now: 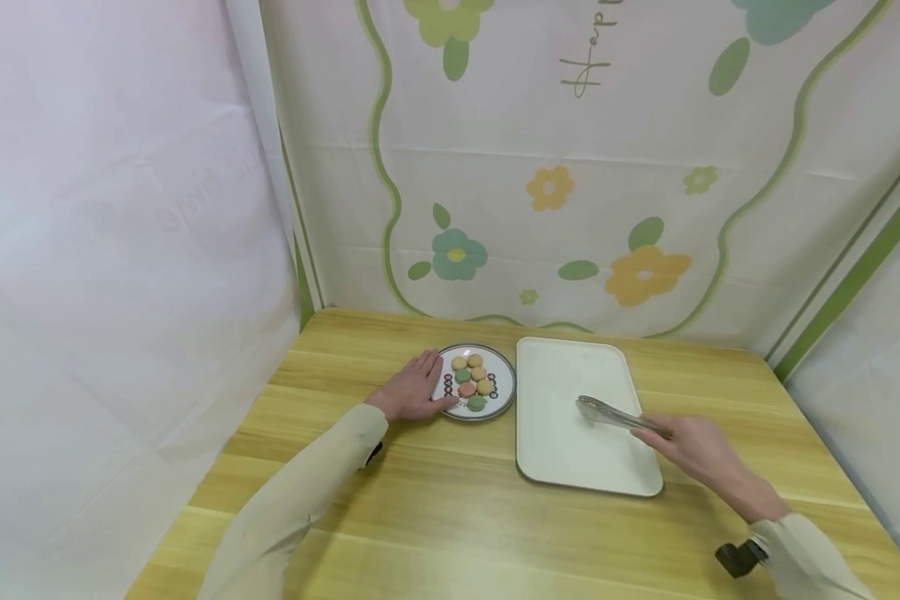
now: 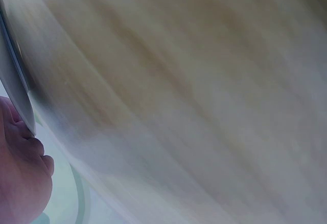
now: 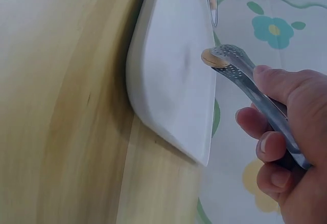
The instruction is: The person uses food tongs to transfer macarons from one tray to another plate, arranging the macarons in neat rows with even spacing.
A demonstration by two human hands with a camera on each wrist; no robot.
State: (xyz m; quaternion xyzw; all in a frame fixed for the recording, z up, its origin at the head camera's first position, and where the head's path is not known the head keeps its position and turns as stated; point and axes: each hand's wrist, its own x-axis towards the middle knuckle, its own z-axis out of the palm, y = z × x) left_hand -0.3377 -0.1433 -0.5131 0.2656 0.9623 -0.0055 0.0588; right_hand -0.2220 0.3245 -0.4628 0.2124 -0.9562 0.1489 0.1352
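Note:
My left hand (image 1: 414, 390) lies against the left rim of a round white plate (image 1: 503, 379) with a dark edge, its fingers and thumb touching it. On the plate sit several small macarons in yellow, green (image 1: 477, 403) and pink (image 1: 467, 389). In my right hand (image 1: 696, 450) I grip metal tongs (image 1: 617, 414) by their arms. The right wrist view shows a yellowish-brown macaron (image 3: 208, 58) pinched between the perforated tips. They hang above a white rectangular tray (image 1: 562, 450), apart from its surface. The left wrist view catches only part of the hand (image 2: 23, 178) and the plate's edge (image 2: 15, 75).
The plate stands close beside the tray's left side on a wood-grain table (image 1: 450, 533). A white cloth with printed flowers (image 1: 459, 255) hangs behind the table, and more pale cloth (image 1: 120, 292) hangs at the left and right.

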